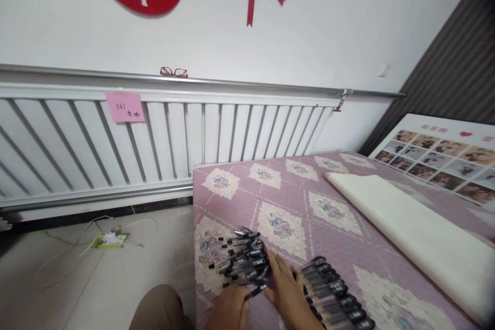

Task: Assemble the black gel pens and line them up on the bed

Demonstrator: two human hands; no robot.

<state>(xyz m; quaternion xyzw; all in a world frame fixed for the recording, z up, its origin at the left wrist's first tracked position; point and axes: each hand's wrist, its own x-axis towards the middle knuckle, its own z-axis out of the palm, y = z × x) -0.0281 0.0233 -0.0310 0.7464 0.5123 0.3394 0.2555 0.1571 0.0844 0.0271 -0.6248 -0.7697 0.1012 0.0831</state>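
My left hand (pixel 229 308) is at the front edge of the flower-patterned bed cover, its fingers closed around a black pen (pixel 257 291) whose end sticks out to the right. Against the right side of a loose pile of pens (pixel 247 258) lies my right hand (pixel 285 286), with its fingers stretched forward and touching the pile. The pens are clear-barrelled with black caps and point in mixed directions. Just right of that hand, a row of similar pens (pixel 336 289) lies side by side, caps to the right. My right hand hides part of this row.
A rolled cream sheet (pixel 406 242) lies across the purple bed cover (pixel 294 193). Behind it leans a photo board (pixel 441 157). A white radiator (pixel 216 129) with a pink note (pixel 125 107) runs along the wall. A power strip (pixel 110 238) with cables lies on the floor.
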